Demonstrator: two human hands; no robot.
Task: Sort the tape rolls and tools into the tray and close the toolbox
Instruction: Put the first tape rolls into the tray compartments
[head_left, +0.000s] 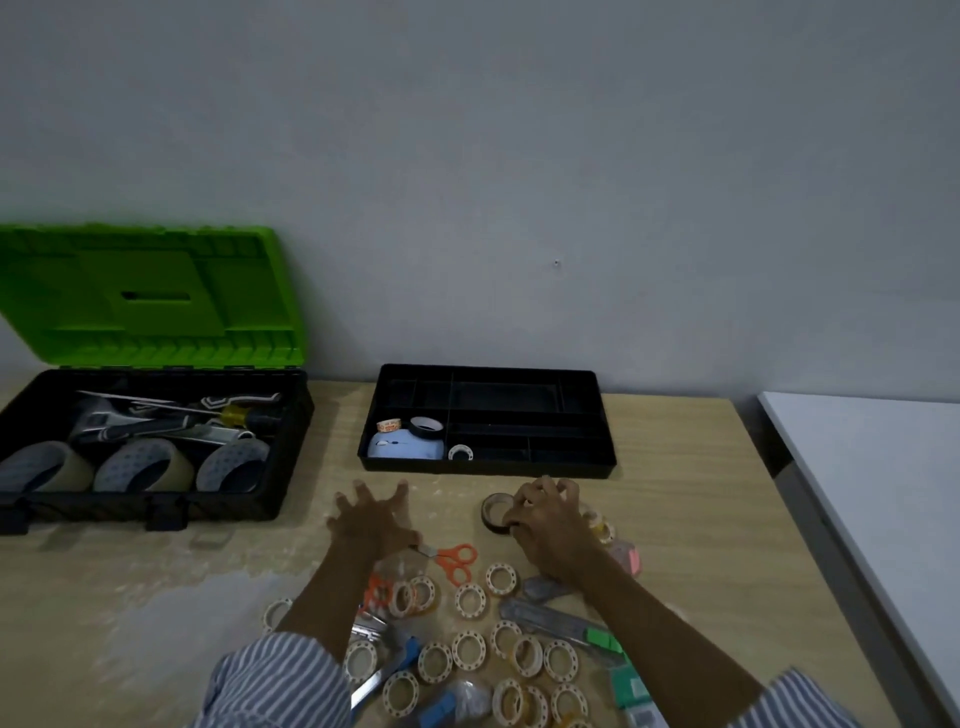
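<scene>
While the left hand (371, 512) hovers flat over the wooden table (691, 499) with its fingers spread wide and nothing in them, the right hand (545, 514) is curled onto a dark tape roll (496, 512), fingertips pinched on its right rim. That roll stands on edge, just in front of the black tray (488, 418), its hollow core facing left and its inner ring paler than the dark outer band. Most of the roll pokes out to the left of the right hand's knuckles.

Over in the tray, the front-left compartment holds a pale blue object (402, 448), a small patterned roll (388, 425) and a black roll (426, 426); a small white roll (460, 452) sits in the slot just beside it. The other compartments look dark.

Nearer the person, a scatter of small cream tape rolls (470, 600) with dotted rims lies on the table between the forearms, mixed with orange scissors (454, 558) and utility knives (550, 618).

At far left, the toolbox (156, 447) stands with its green lid (150, 296) raised, three large tape rolls (140, 465) lined along its front and tools behind them.
</scene>
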